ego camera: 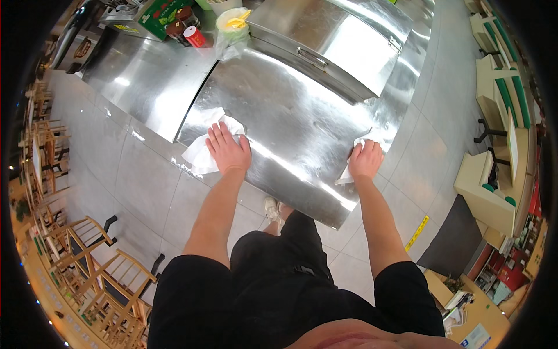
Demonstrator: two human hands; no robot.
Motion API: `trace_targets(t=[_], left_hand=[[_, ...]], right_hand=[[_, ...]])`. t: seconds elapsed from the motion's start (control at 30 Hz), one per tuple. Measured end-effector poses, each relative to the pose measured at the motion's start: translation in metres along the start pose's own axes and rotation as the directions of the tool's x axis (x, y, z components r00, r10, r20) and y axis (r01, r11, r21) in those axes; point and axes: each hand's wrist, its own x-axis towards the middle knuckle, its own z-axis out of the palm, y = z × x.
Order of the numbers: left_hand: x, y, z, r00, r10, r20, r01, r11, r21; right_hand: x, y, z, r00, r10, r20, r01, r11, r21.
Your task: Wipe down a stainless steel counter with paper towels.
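My left hand (227,150) lies with its palm down, holding a crumpled white cloth (201,155) against the near left edge of a stainless-steel counter (279,104). Part of that cloth hangs past the edge. At the counter's right side, my right hand (367,159) has its fingers curled over a second white cloth (345,175). The hand covers much of this second cloth. Whether the cloths are fabric or paper I cannot tell. The steel between my two hands is shiny and streaked with reflections.
A steel box with a handle (324,48) stands on the counter's far side. Beside it are a lined bin with yellow utensils (233,26), a red can (194,37) and dark jars (176,30). Wooden chairs (117,270) stand left, bench seats (488,187) right.
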Motion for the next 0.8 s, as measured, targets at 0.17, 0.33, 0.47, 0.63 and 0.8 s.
trace_targets(t=[0.17,0.33,0.47,0.63,0.8], left_hand=[[0.0007,-0.0021,-0.0007,1.0,-0.005,0.001,0.005,1.0,-0.003],[0.0006,-0.0003,-0.0021,0.999,-0.01,0.043,0.011,1.0,-0.029],[-0.0002,-0.0026,-0.0001,1.0,0.001,0.0,-0.001,1.0,-0.006],[0.0009,-0.0001,-0.0014,1.0,-0.008,0.026,0.008,1.0,-0.002],[0.0002,-0.001,-0.0021,0.999,-0.012,0.031,0.012,1.0,-0.005]], right_hand=[[-0.0003,-0.0016,0.0007,1.0,0.002,0.013,-0.002,1.0,-0.001],[-0.001,0.0,0.0009,1.0,0.013,0.005,-0.013,1.0,-0.015],[-0.0006,-0.0011,0.0016,1.0,0.008,0.013,-0.008,1.0,0.004],[-0.0002,0.0013,0.0022,1.0,0.015,0.013,-0.014,1.0,-0.008],[-0.0006,0.0003,0.0023,0.999,0.02,0.026,-0.019,1.0,-0.016]])
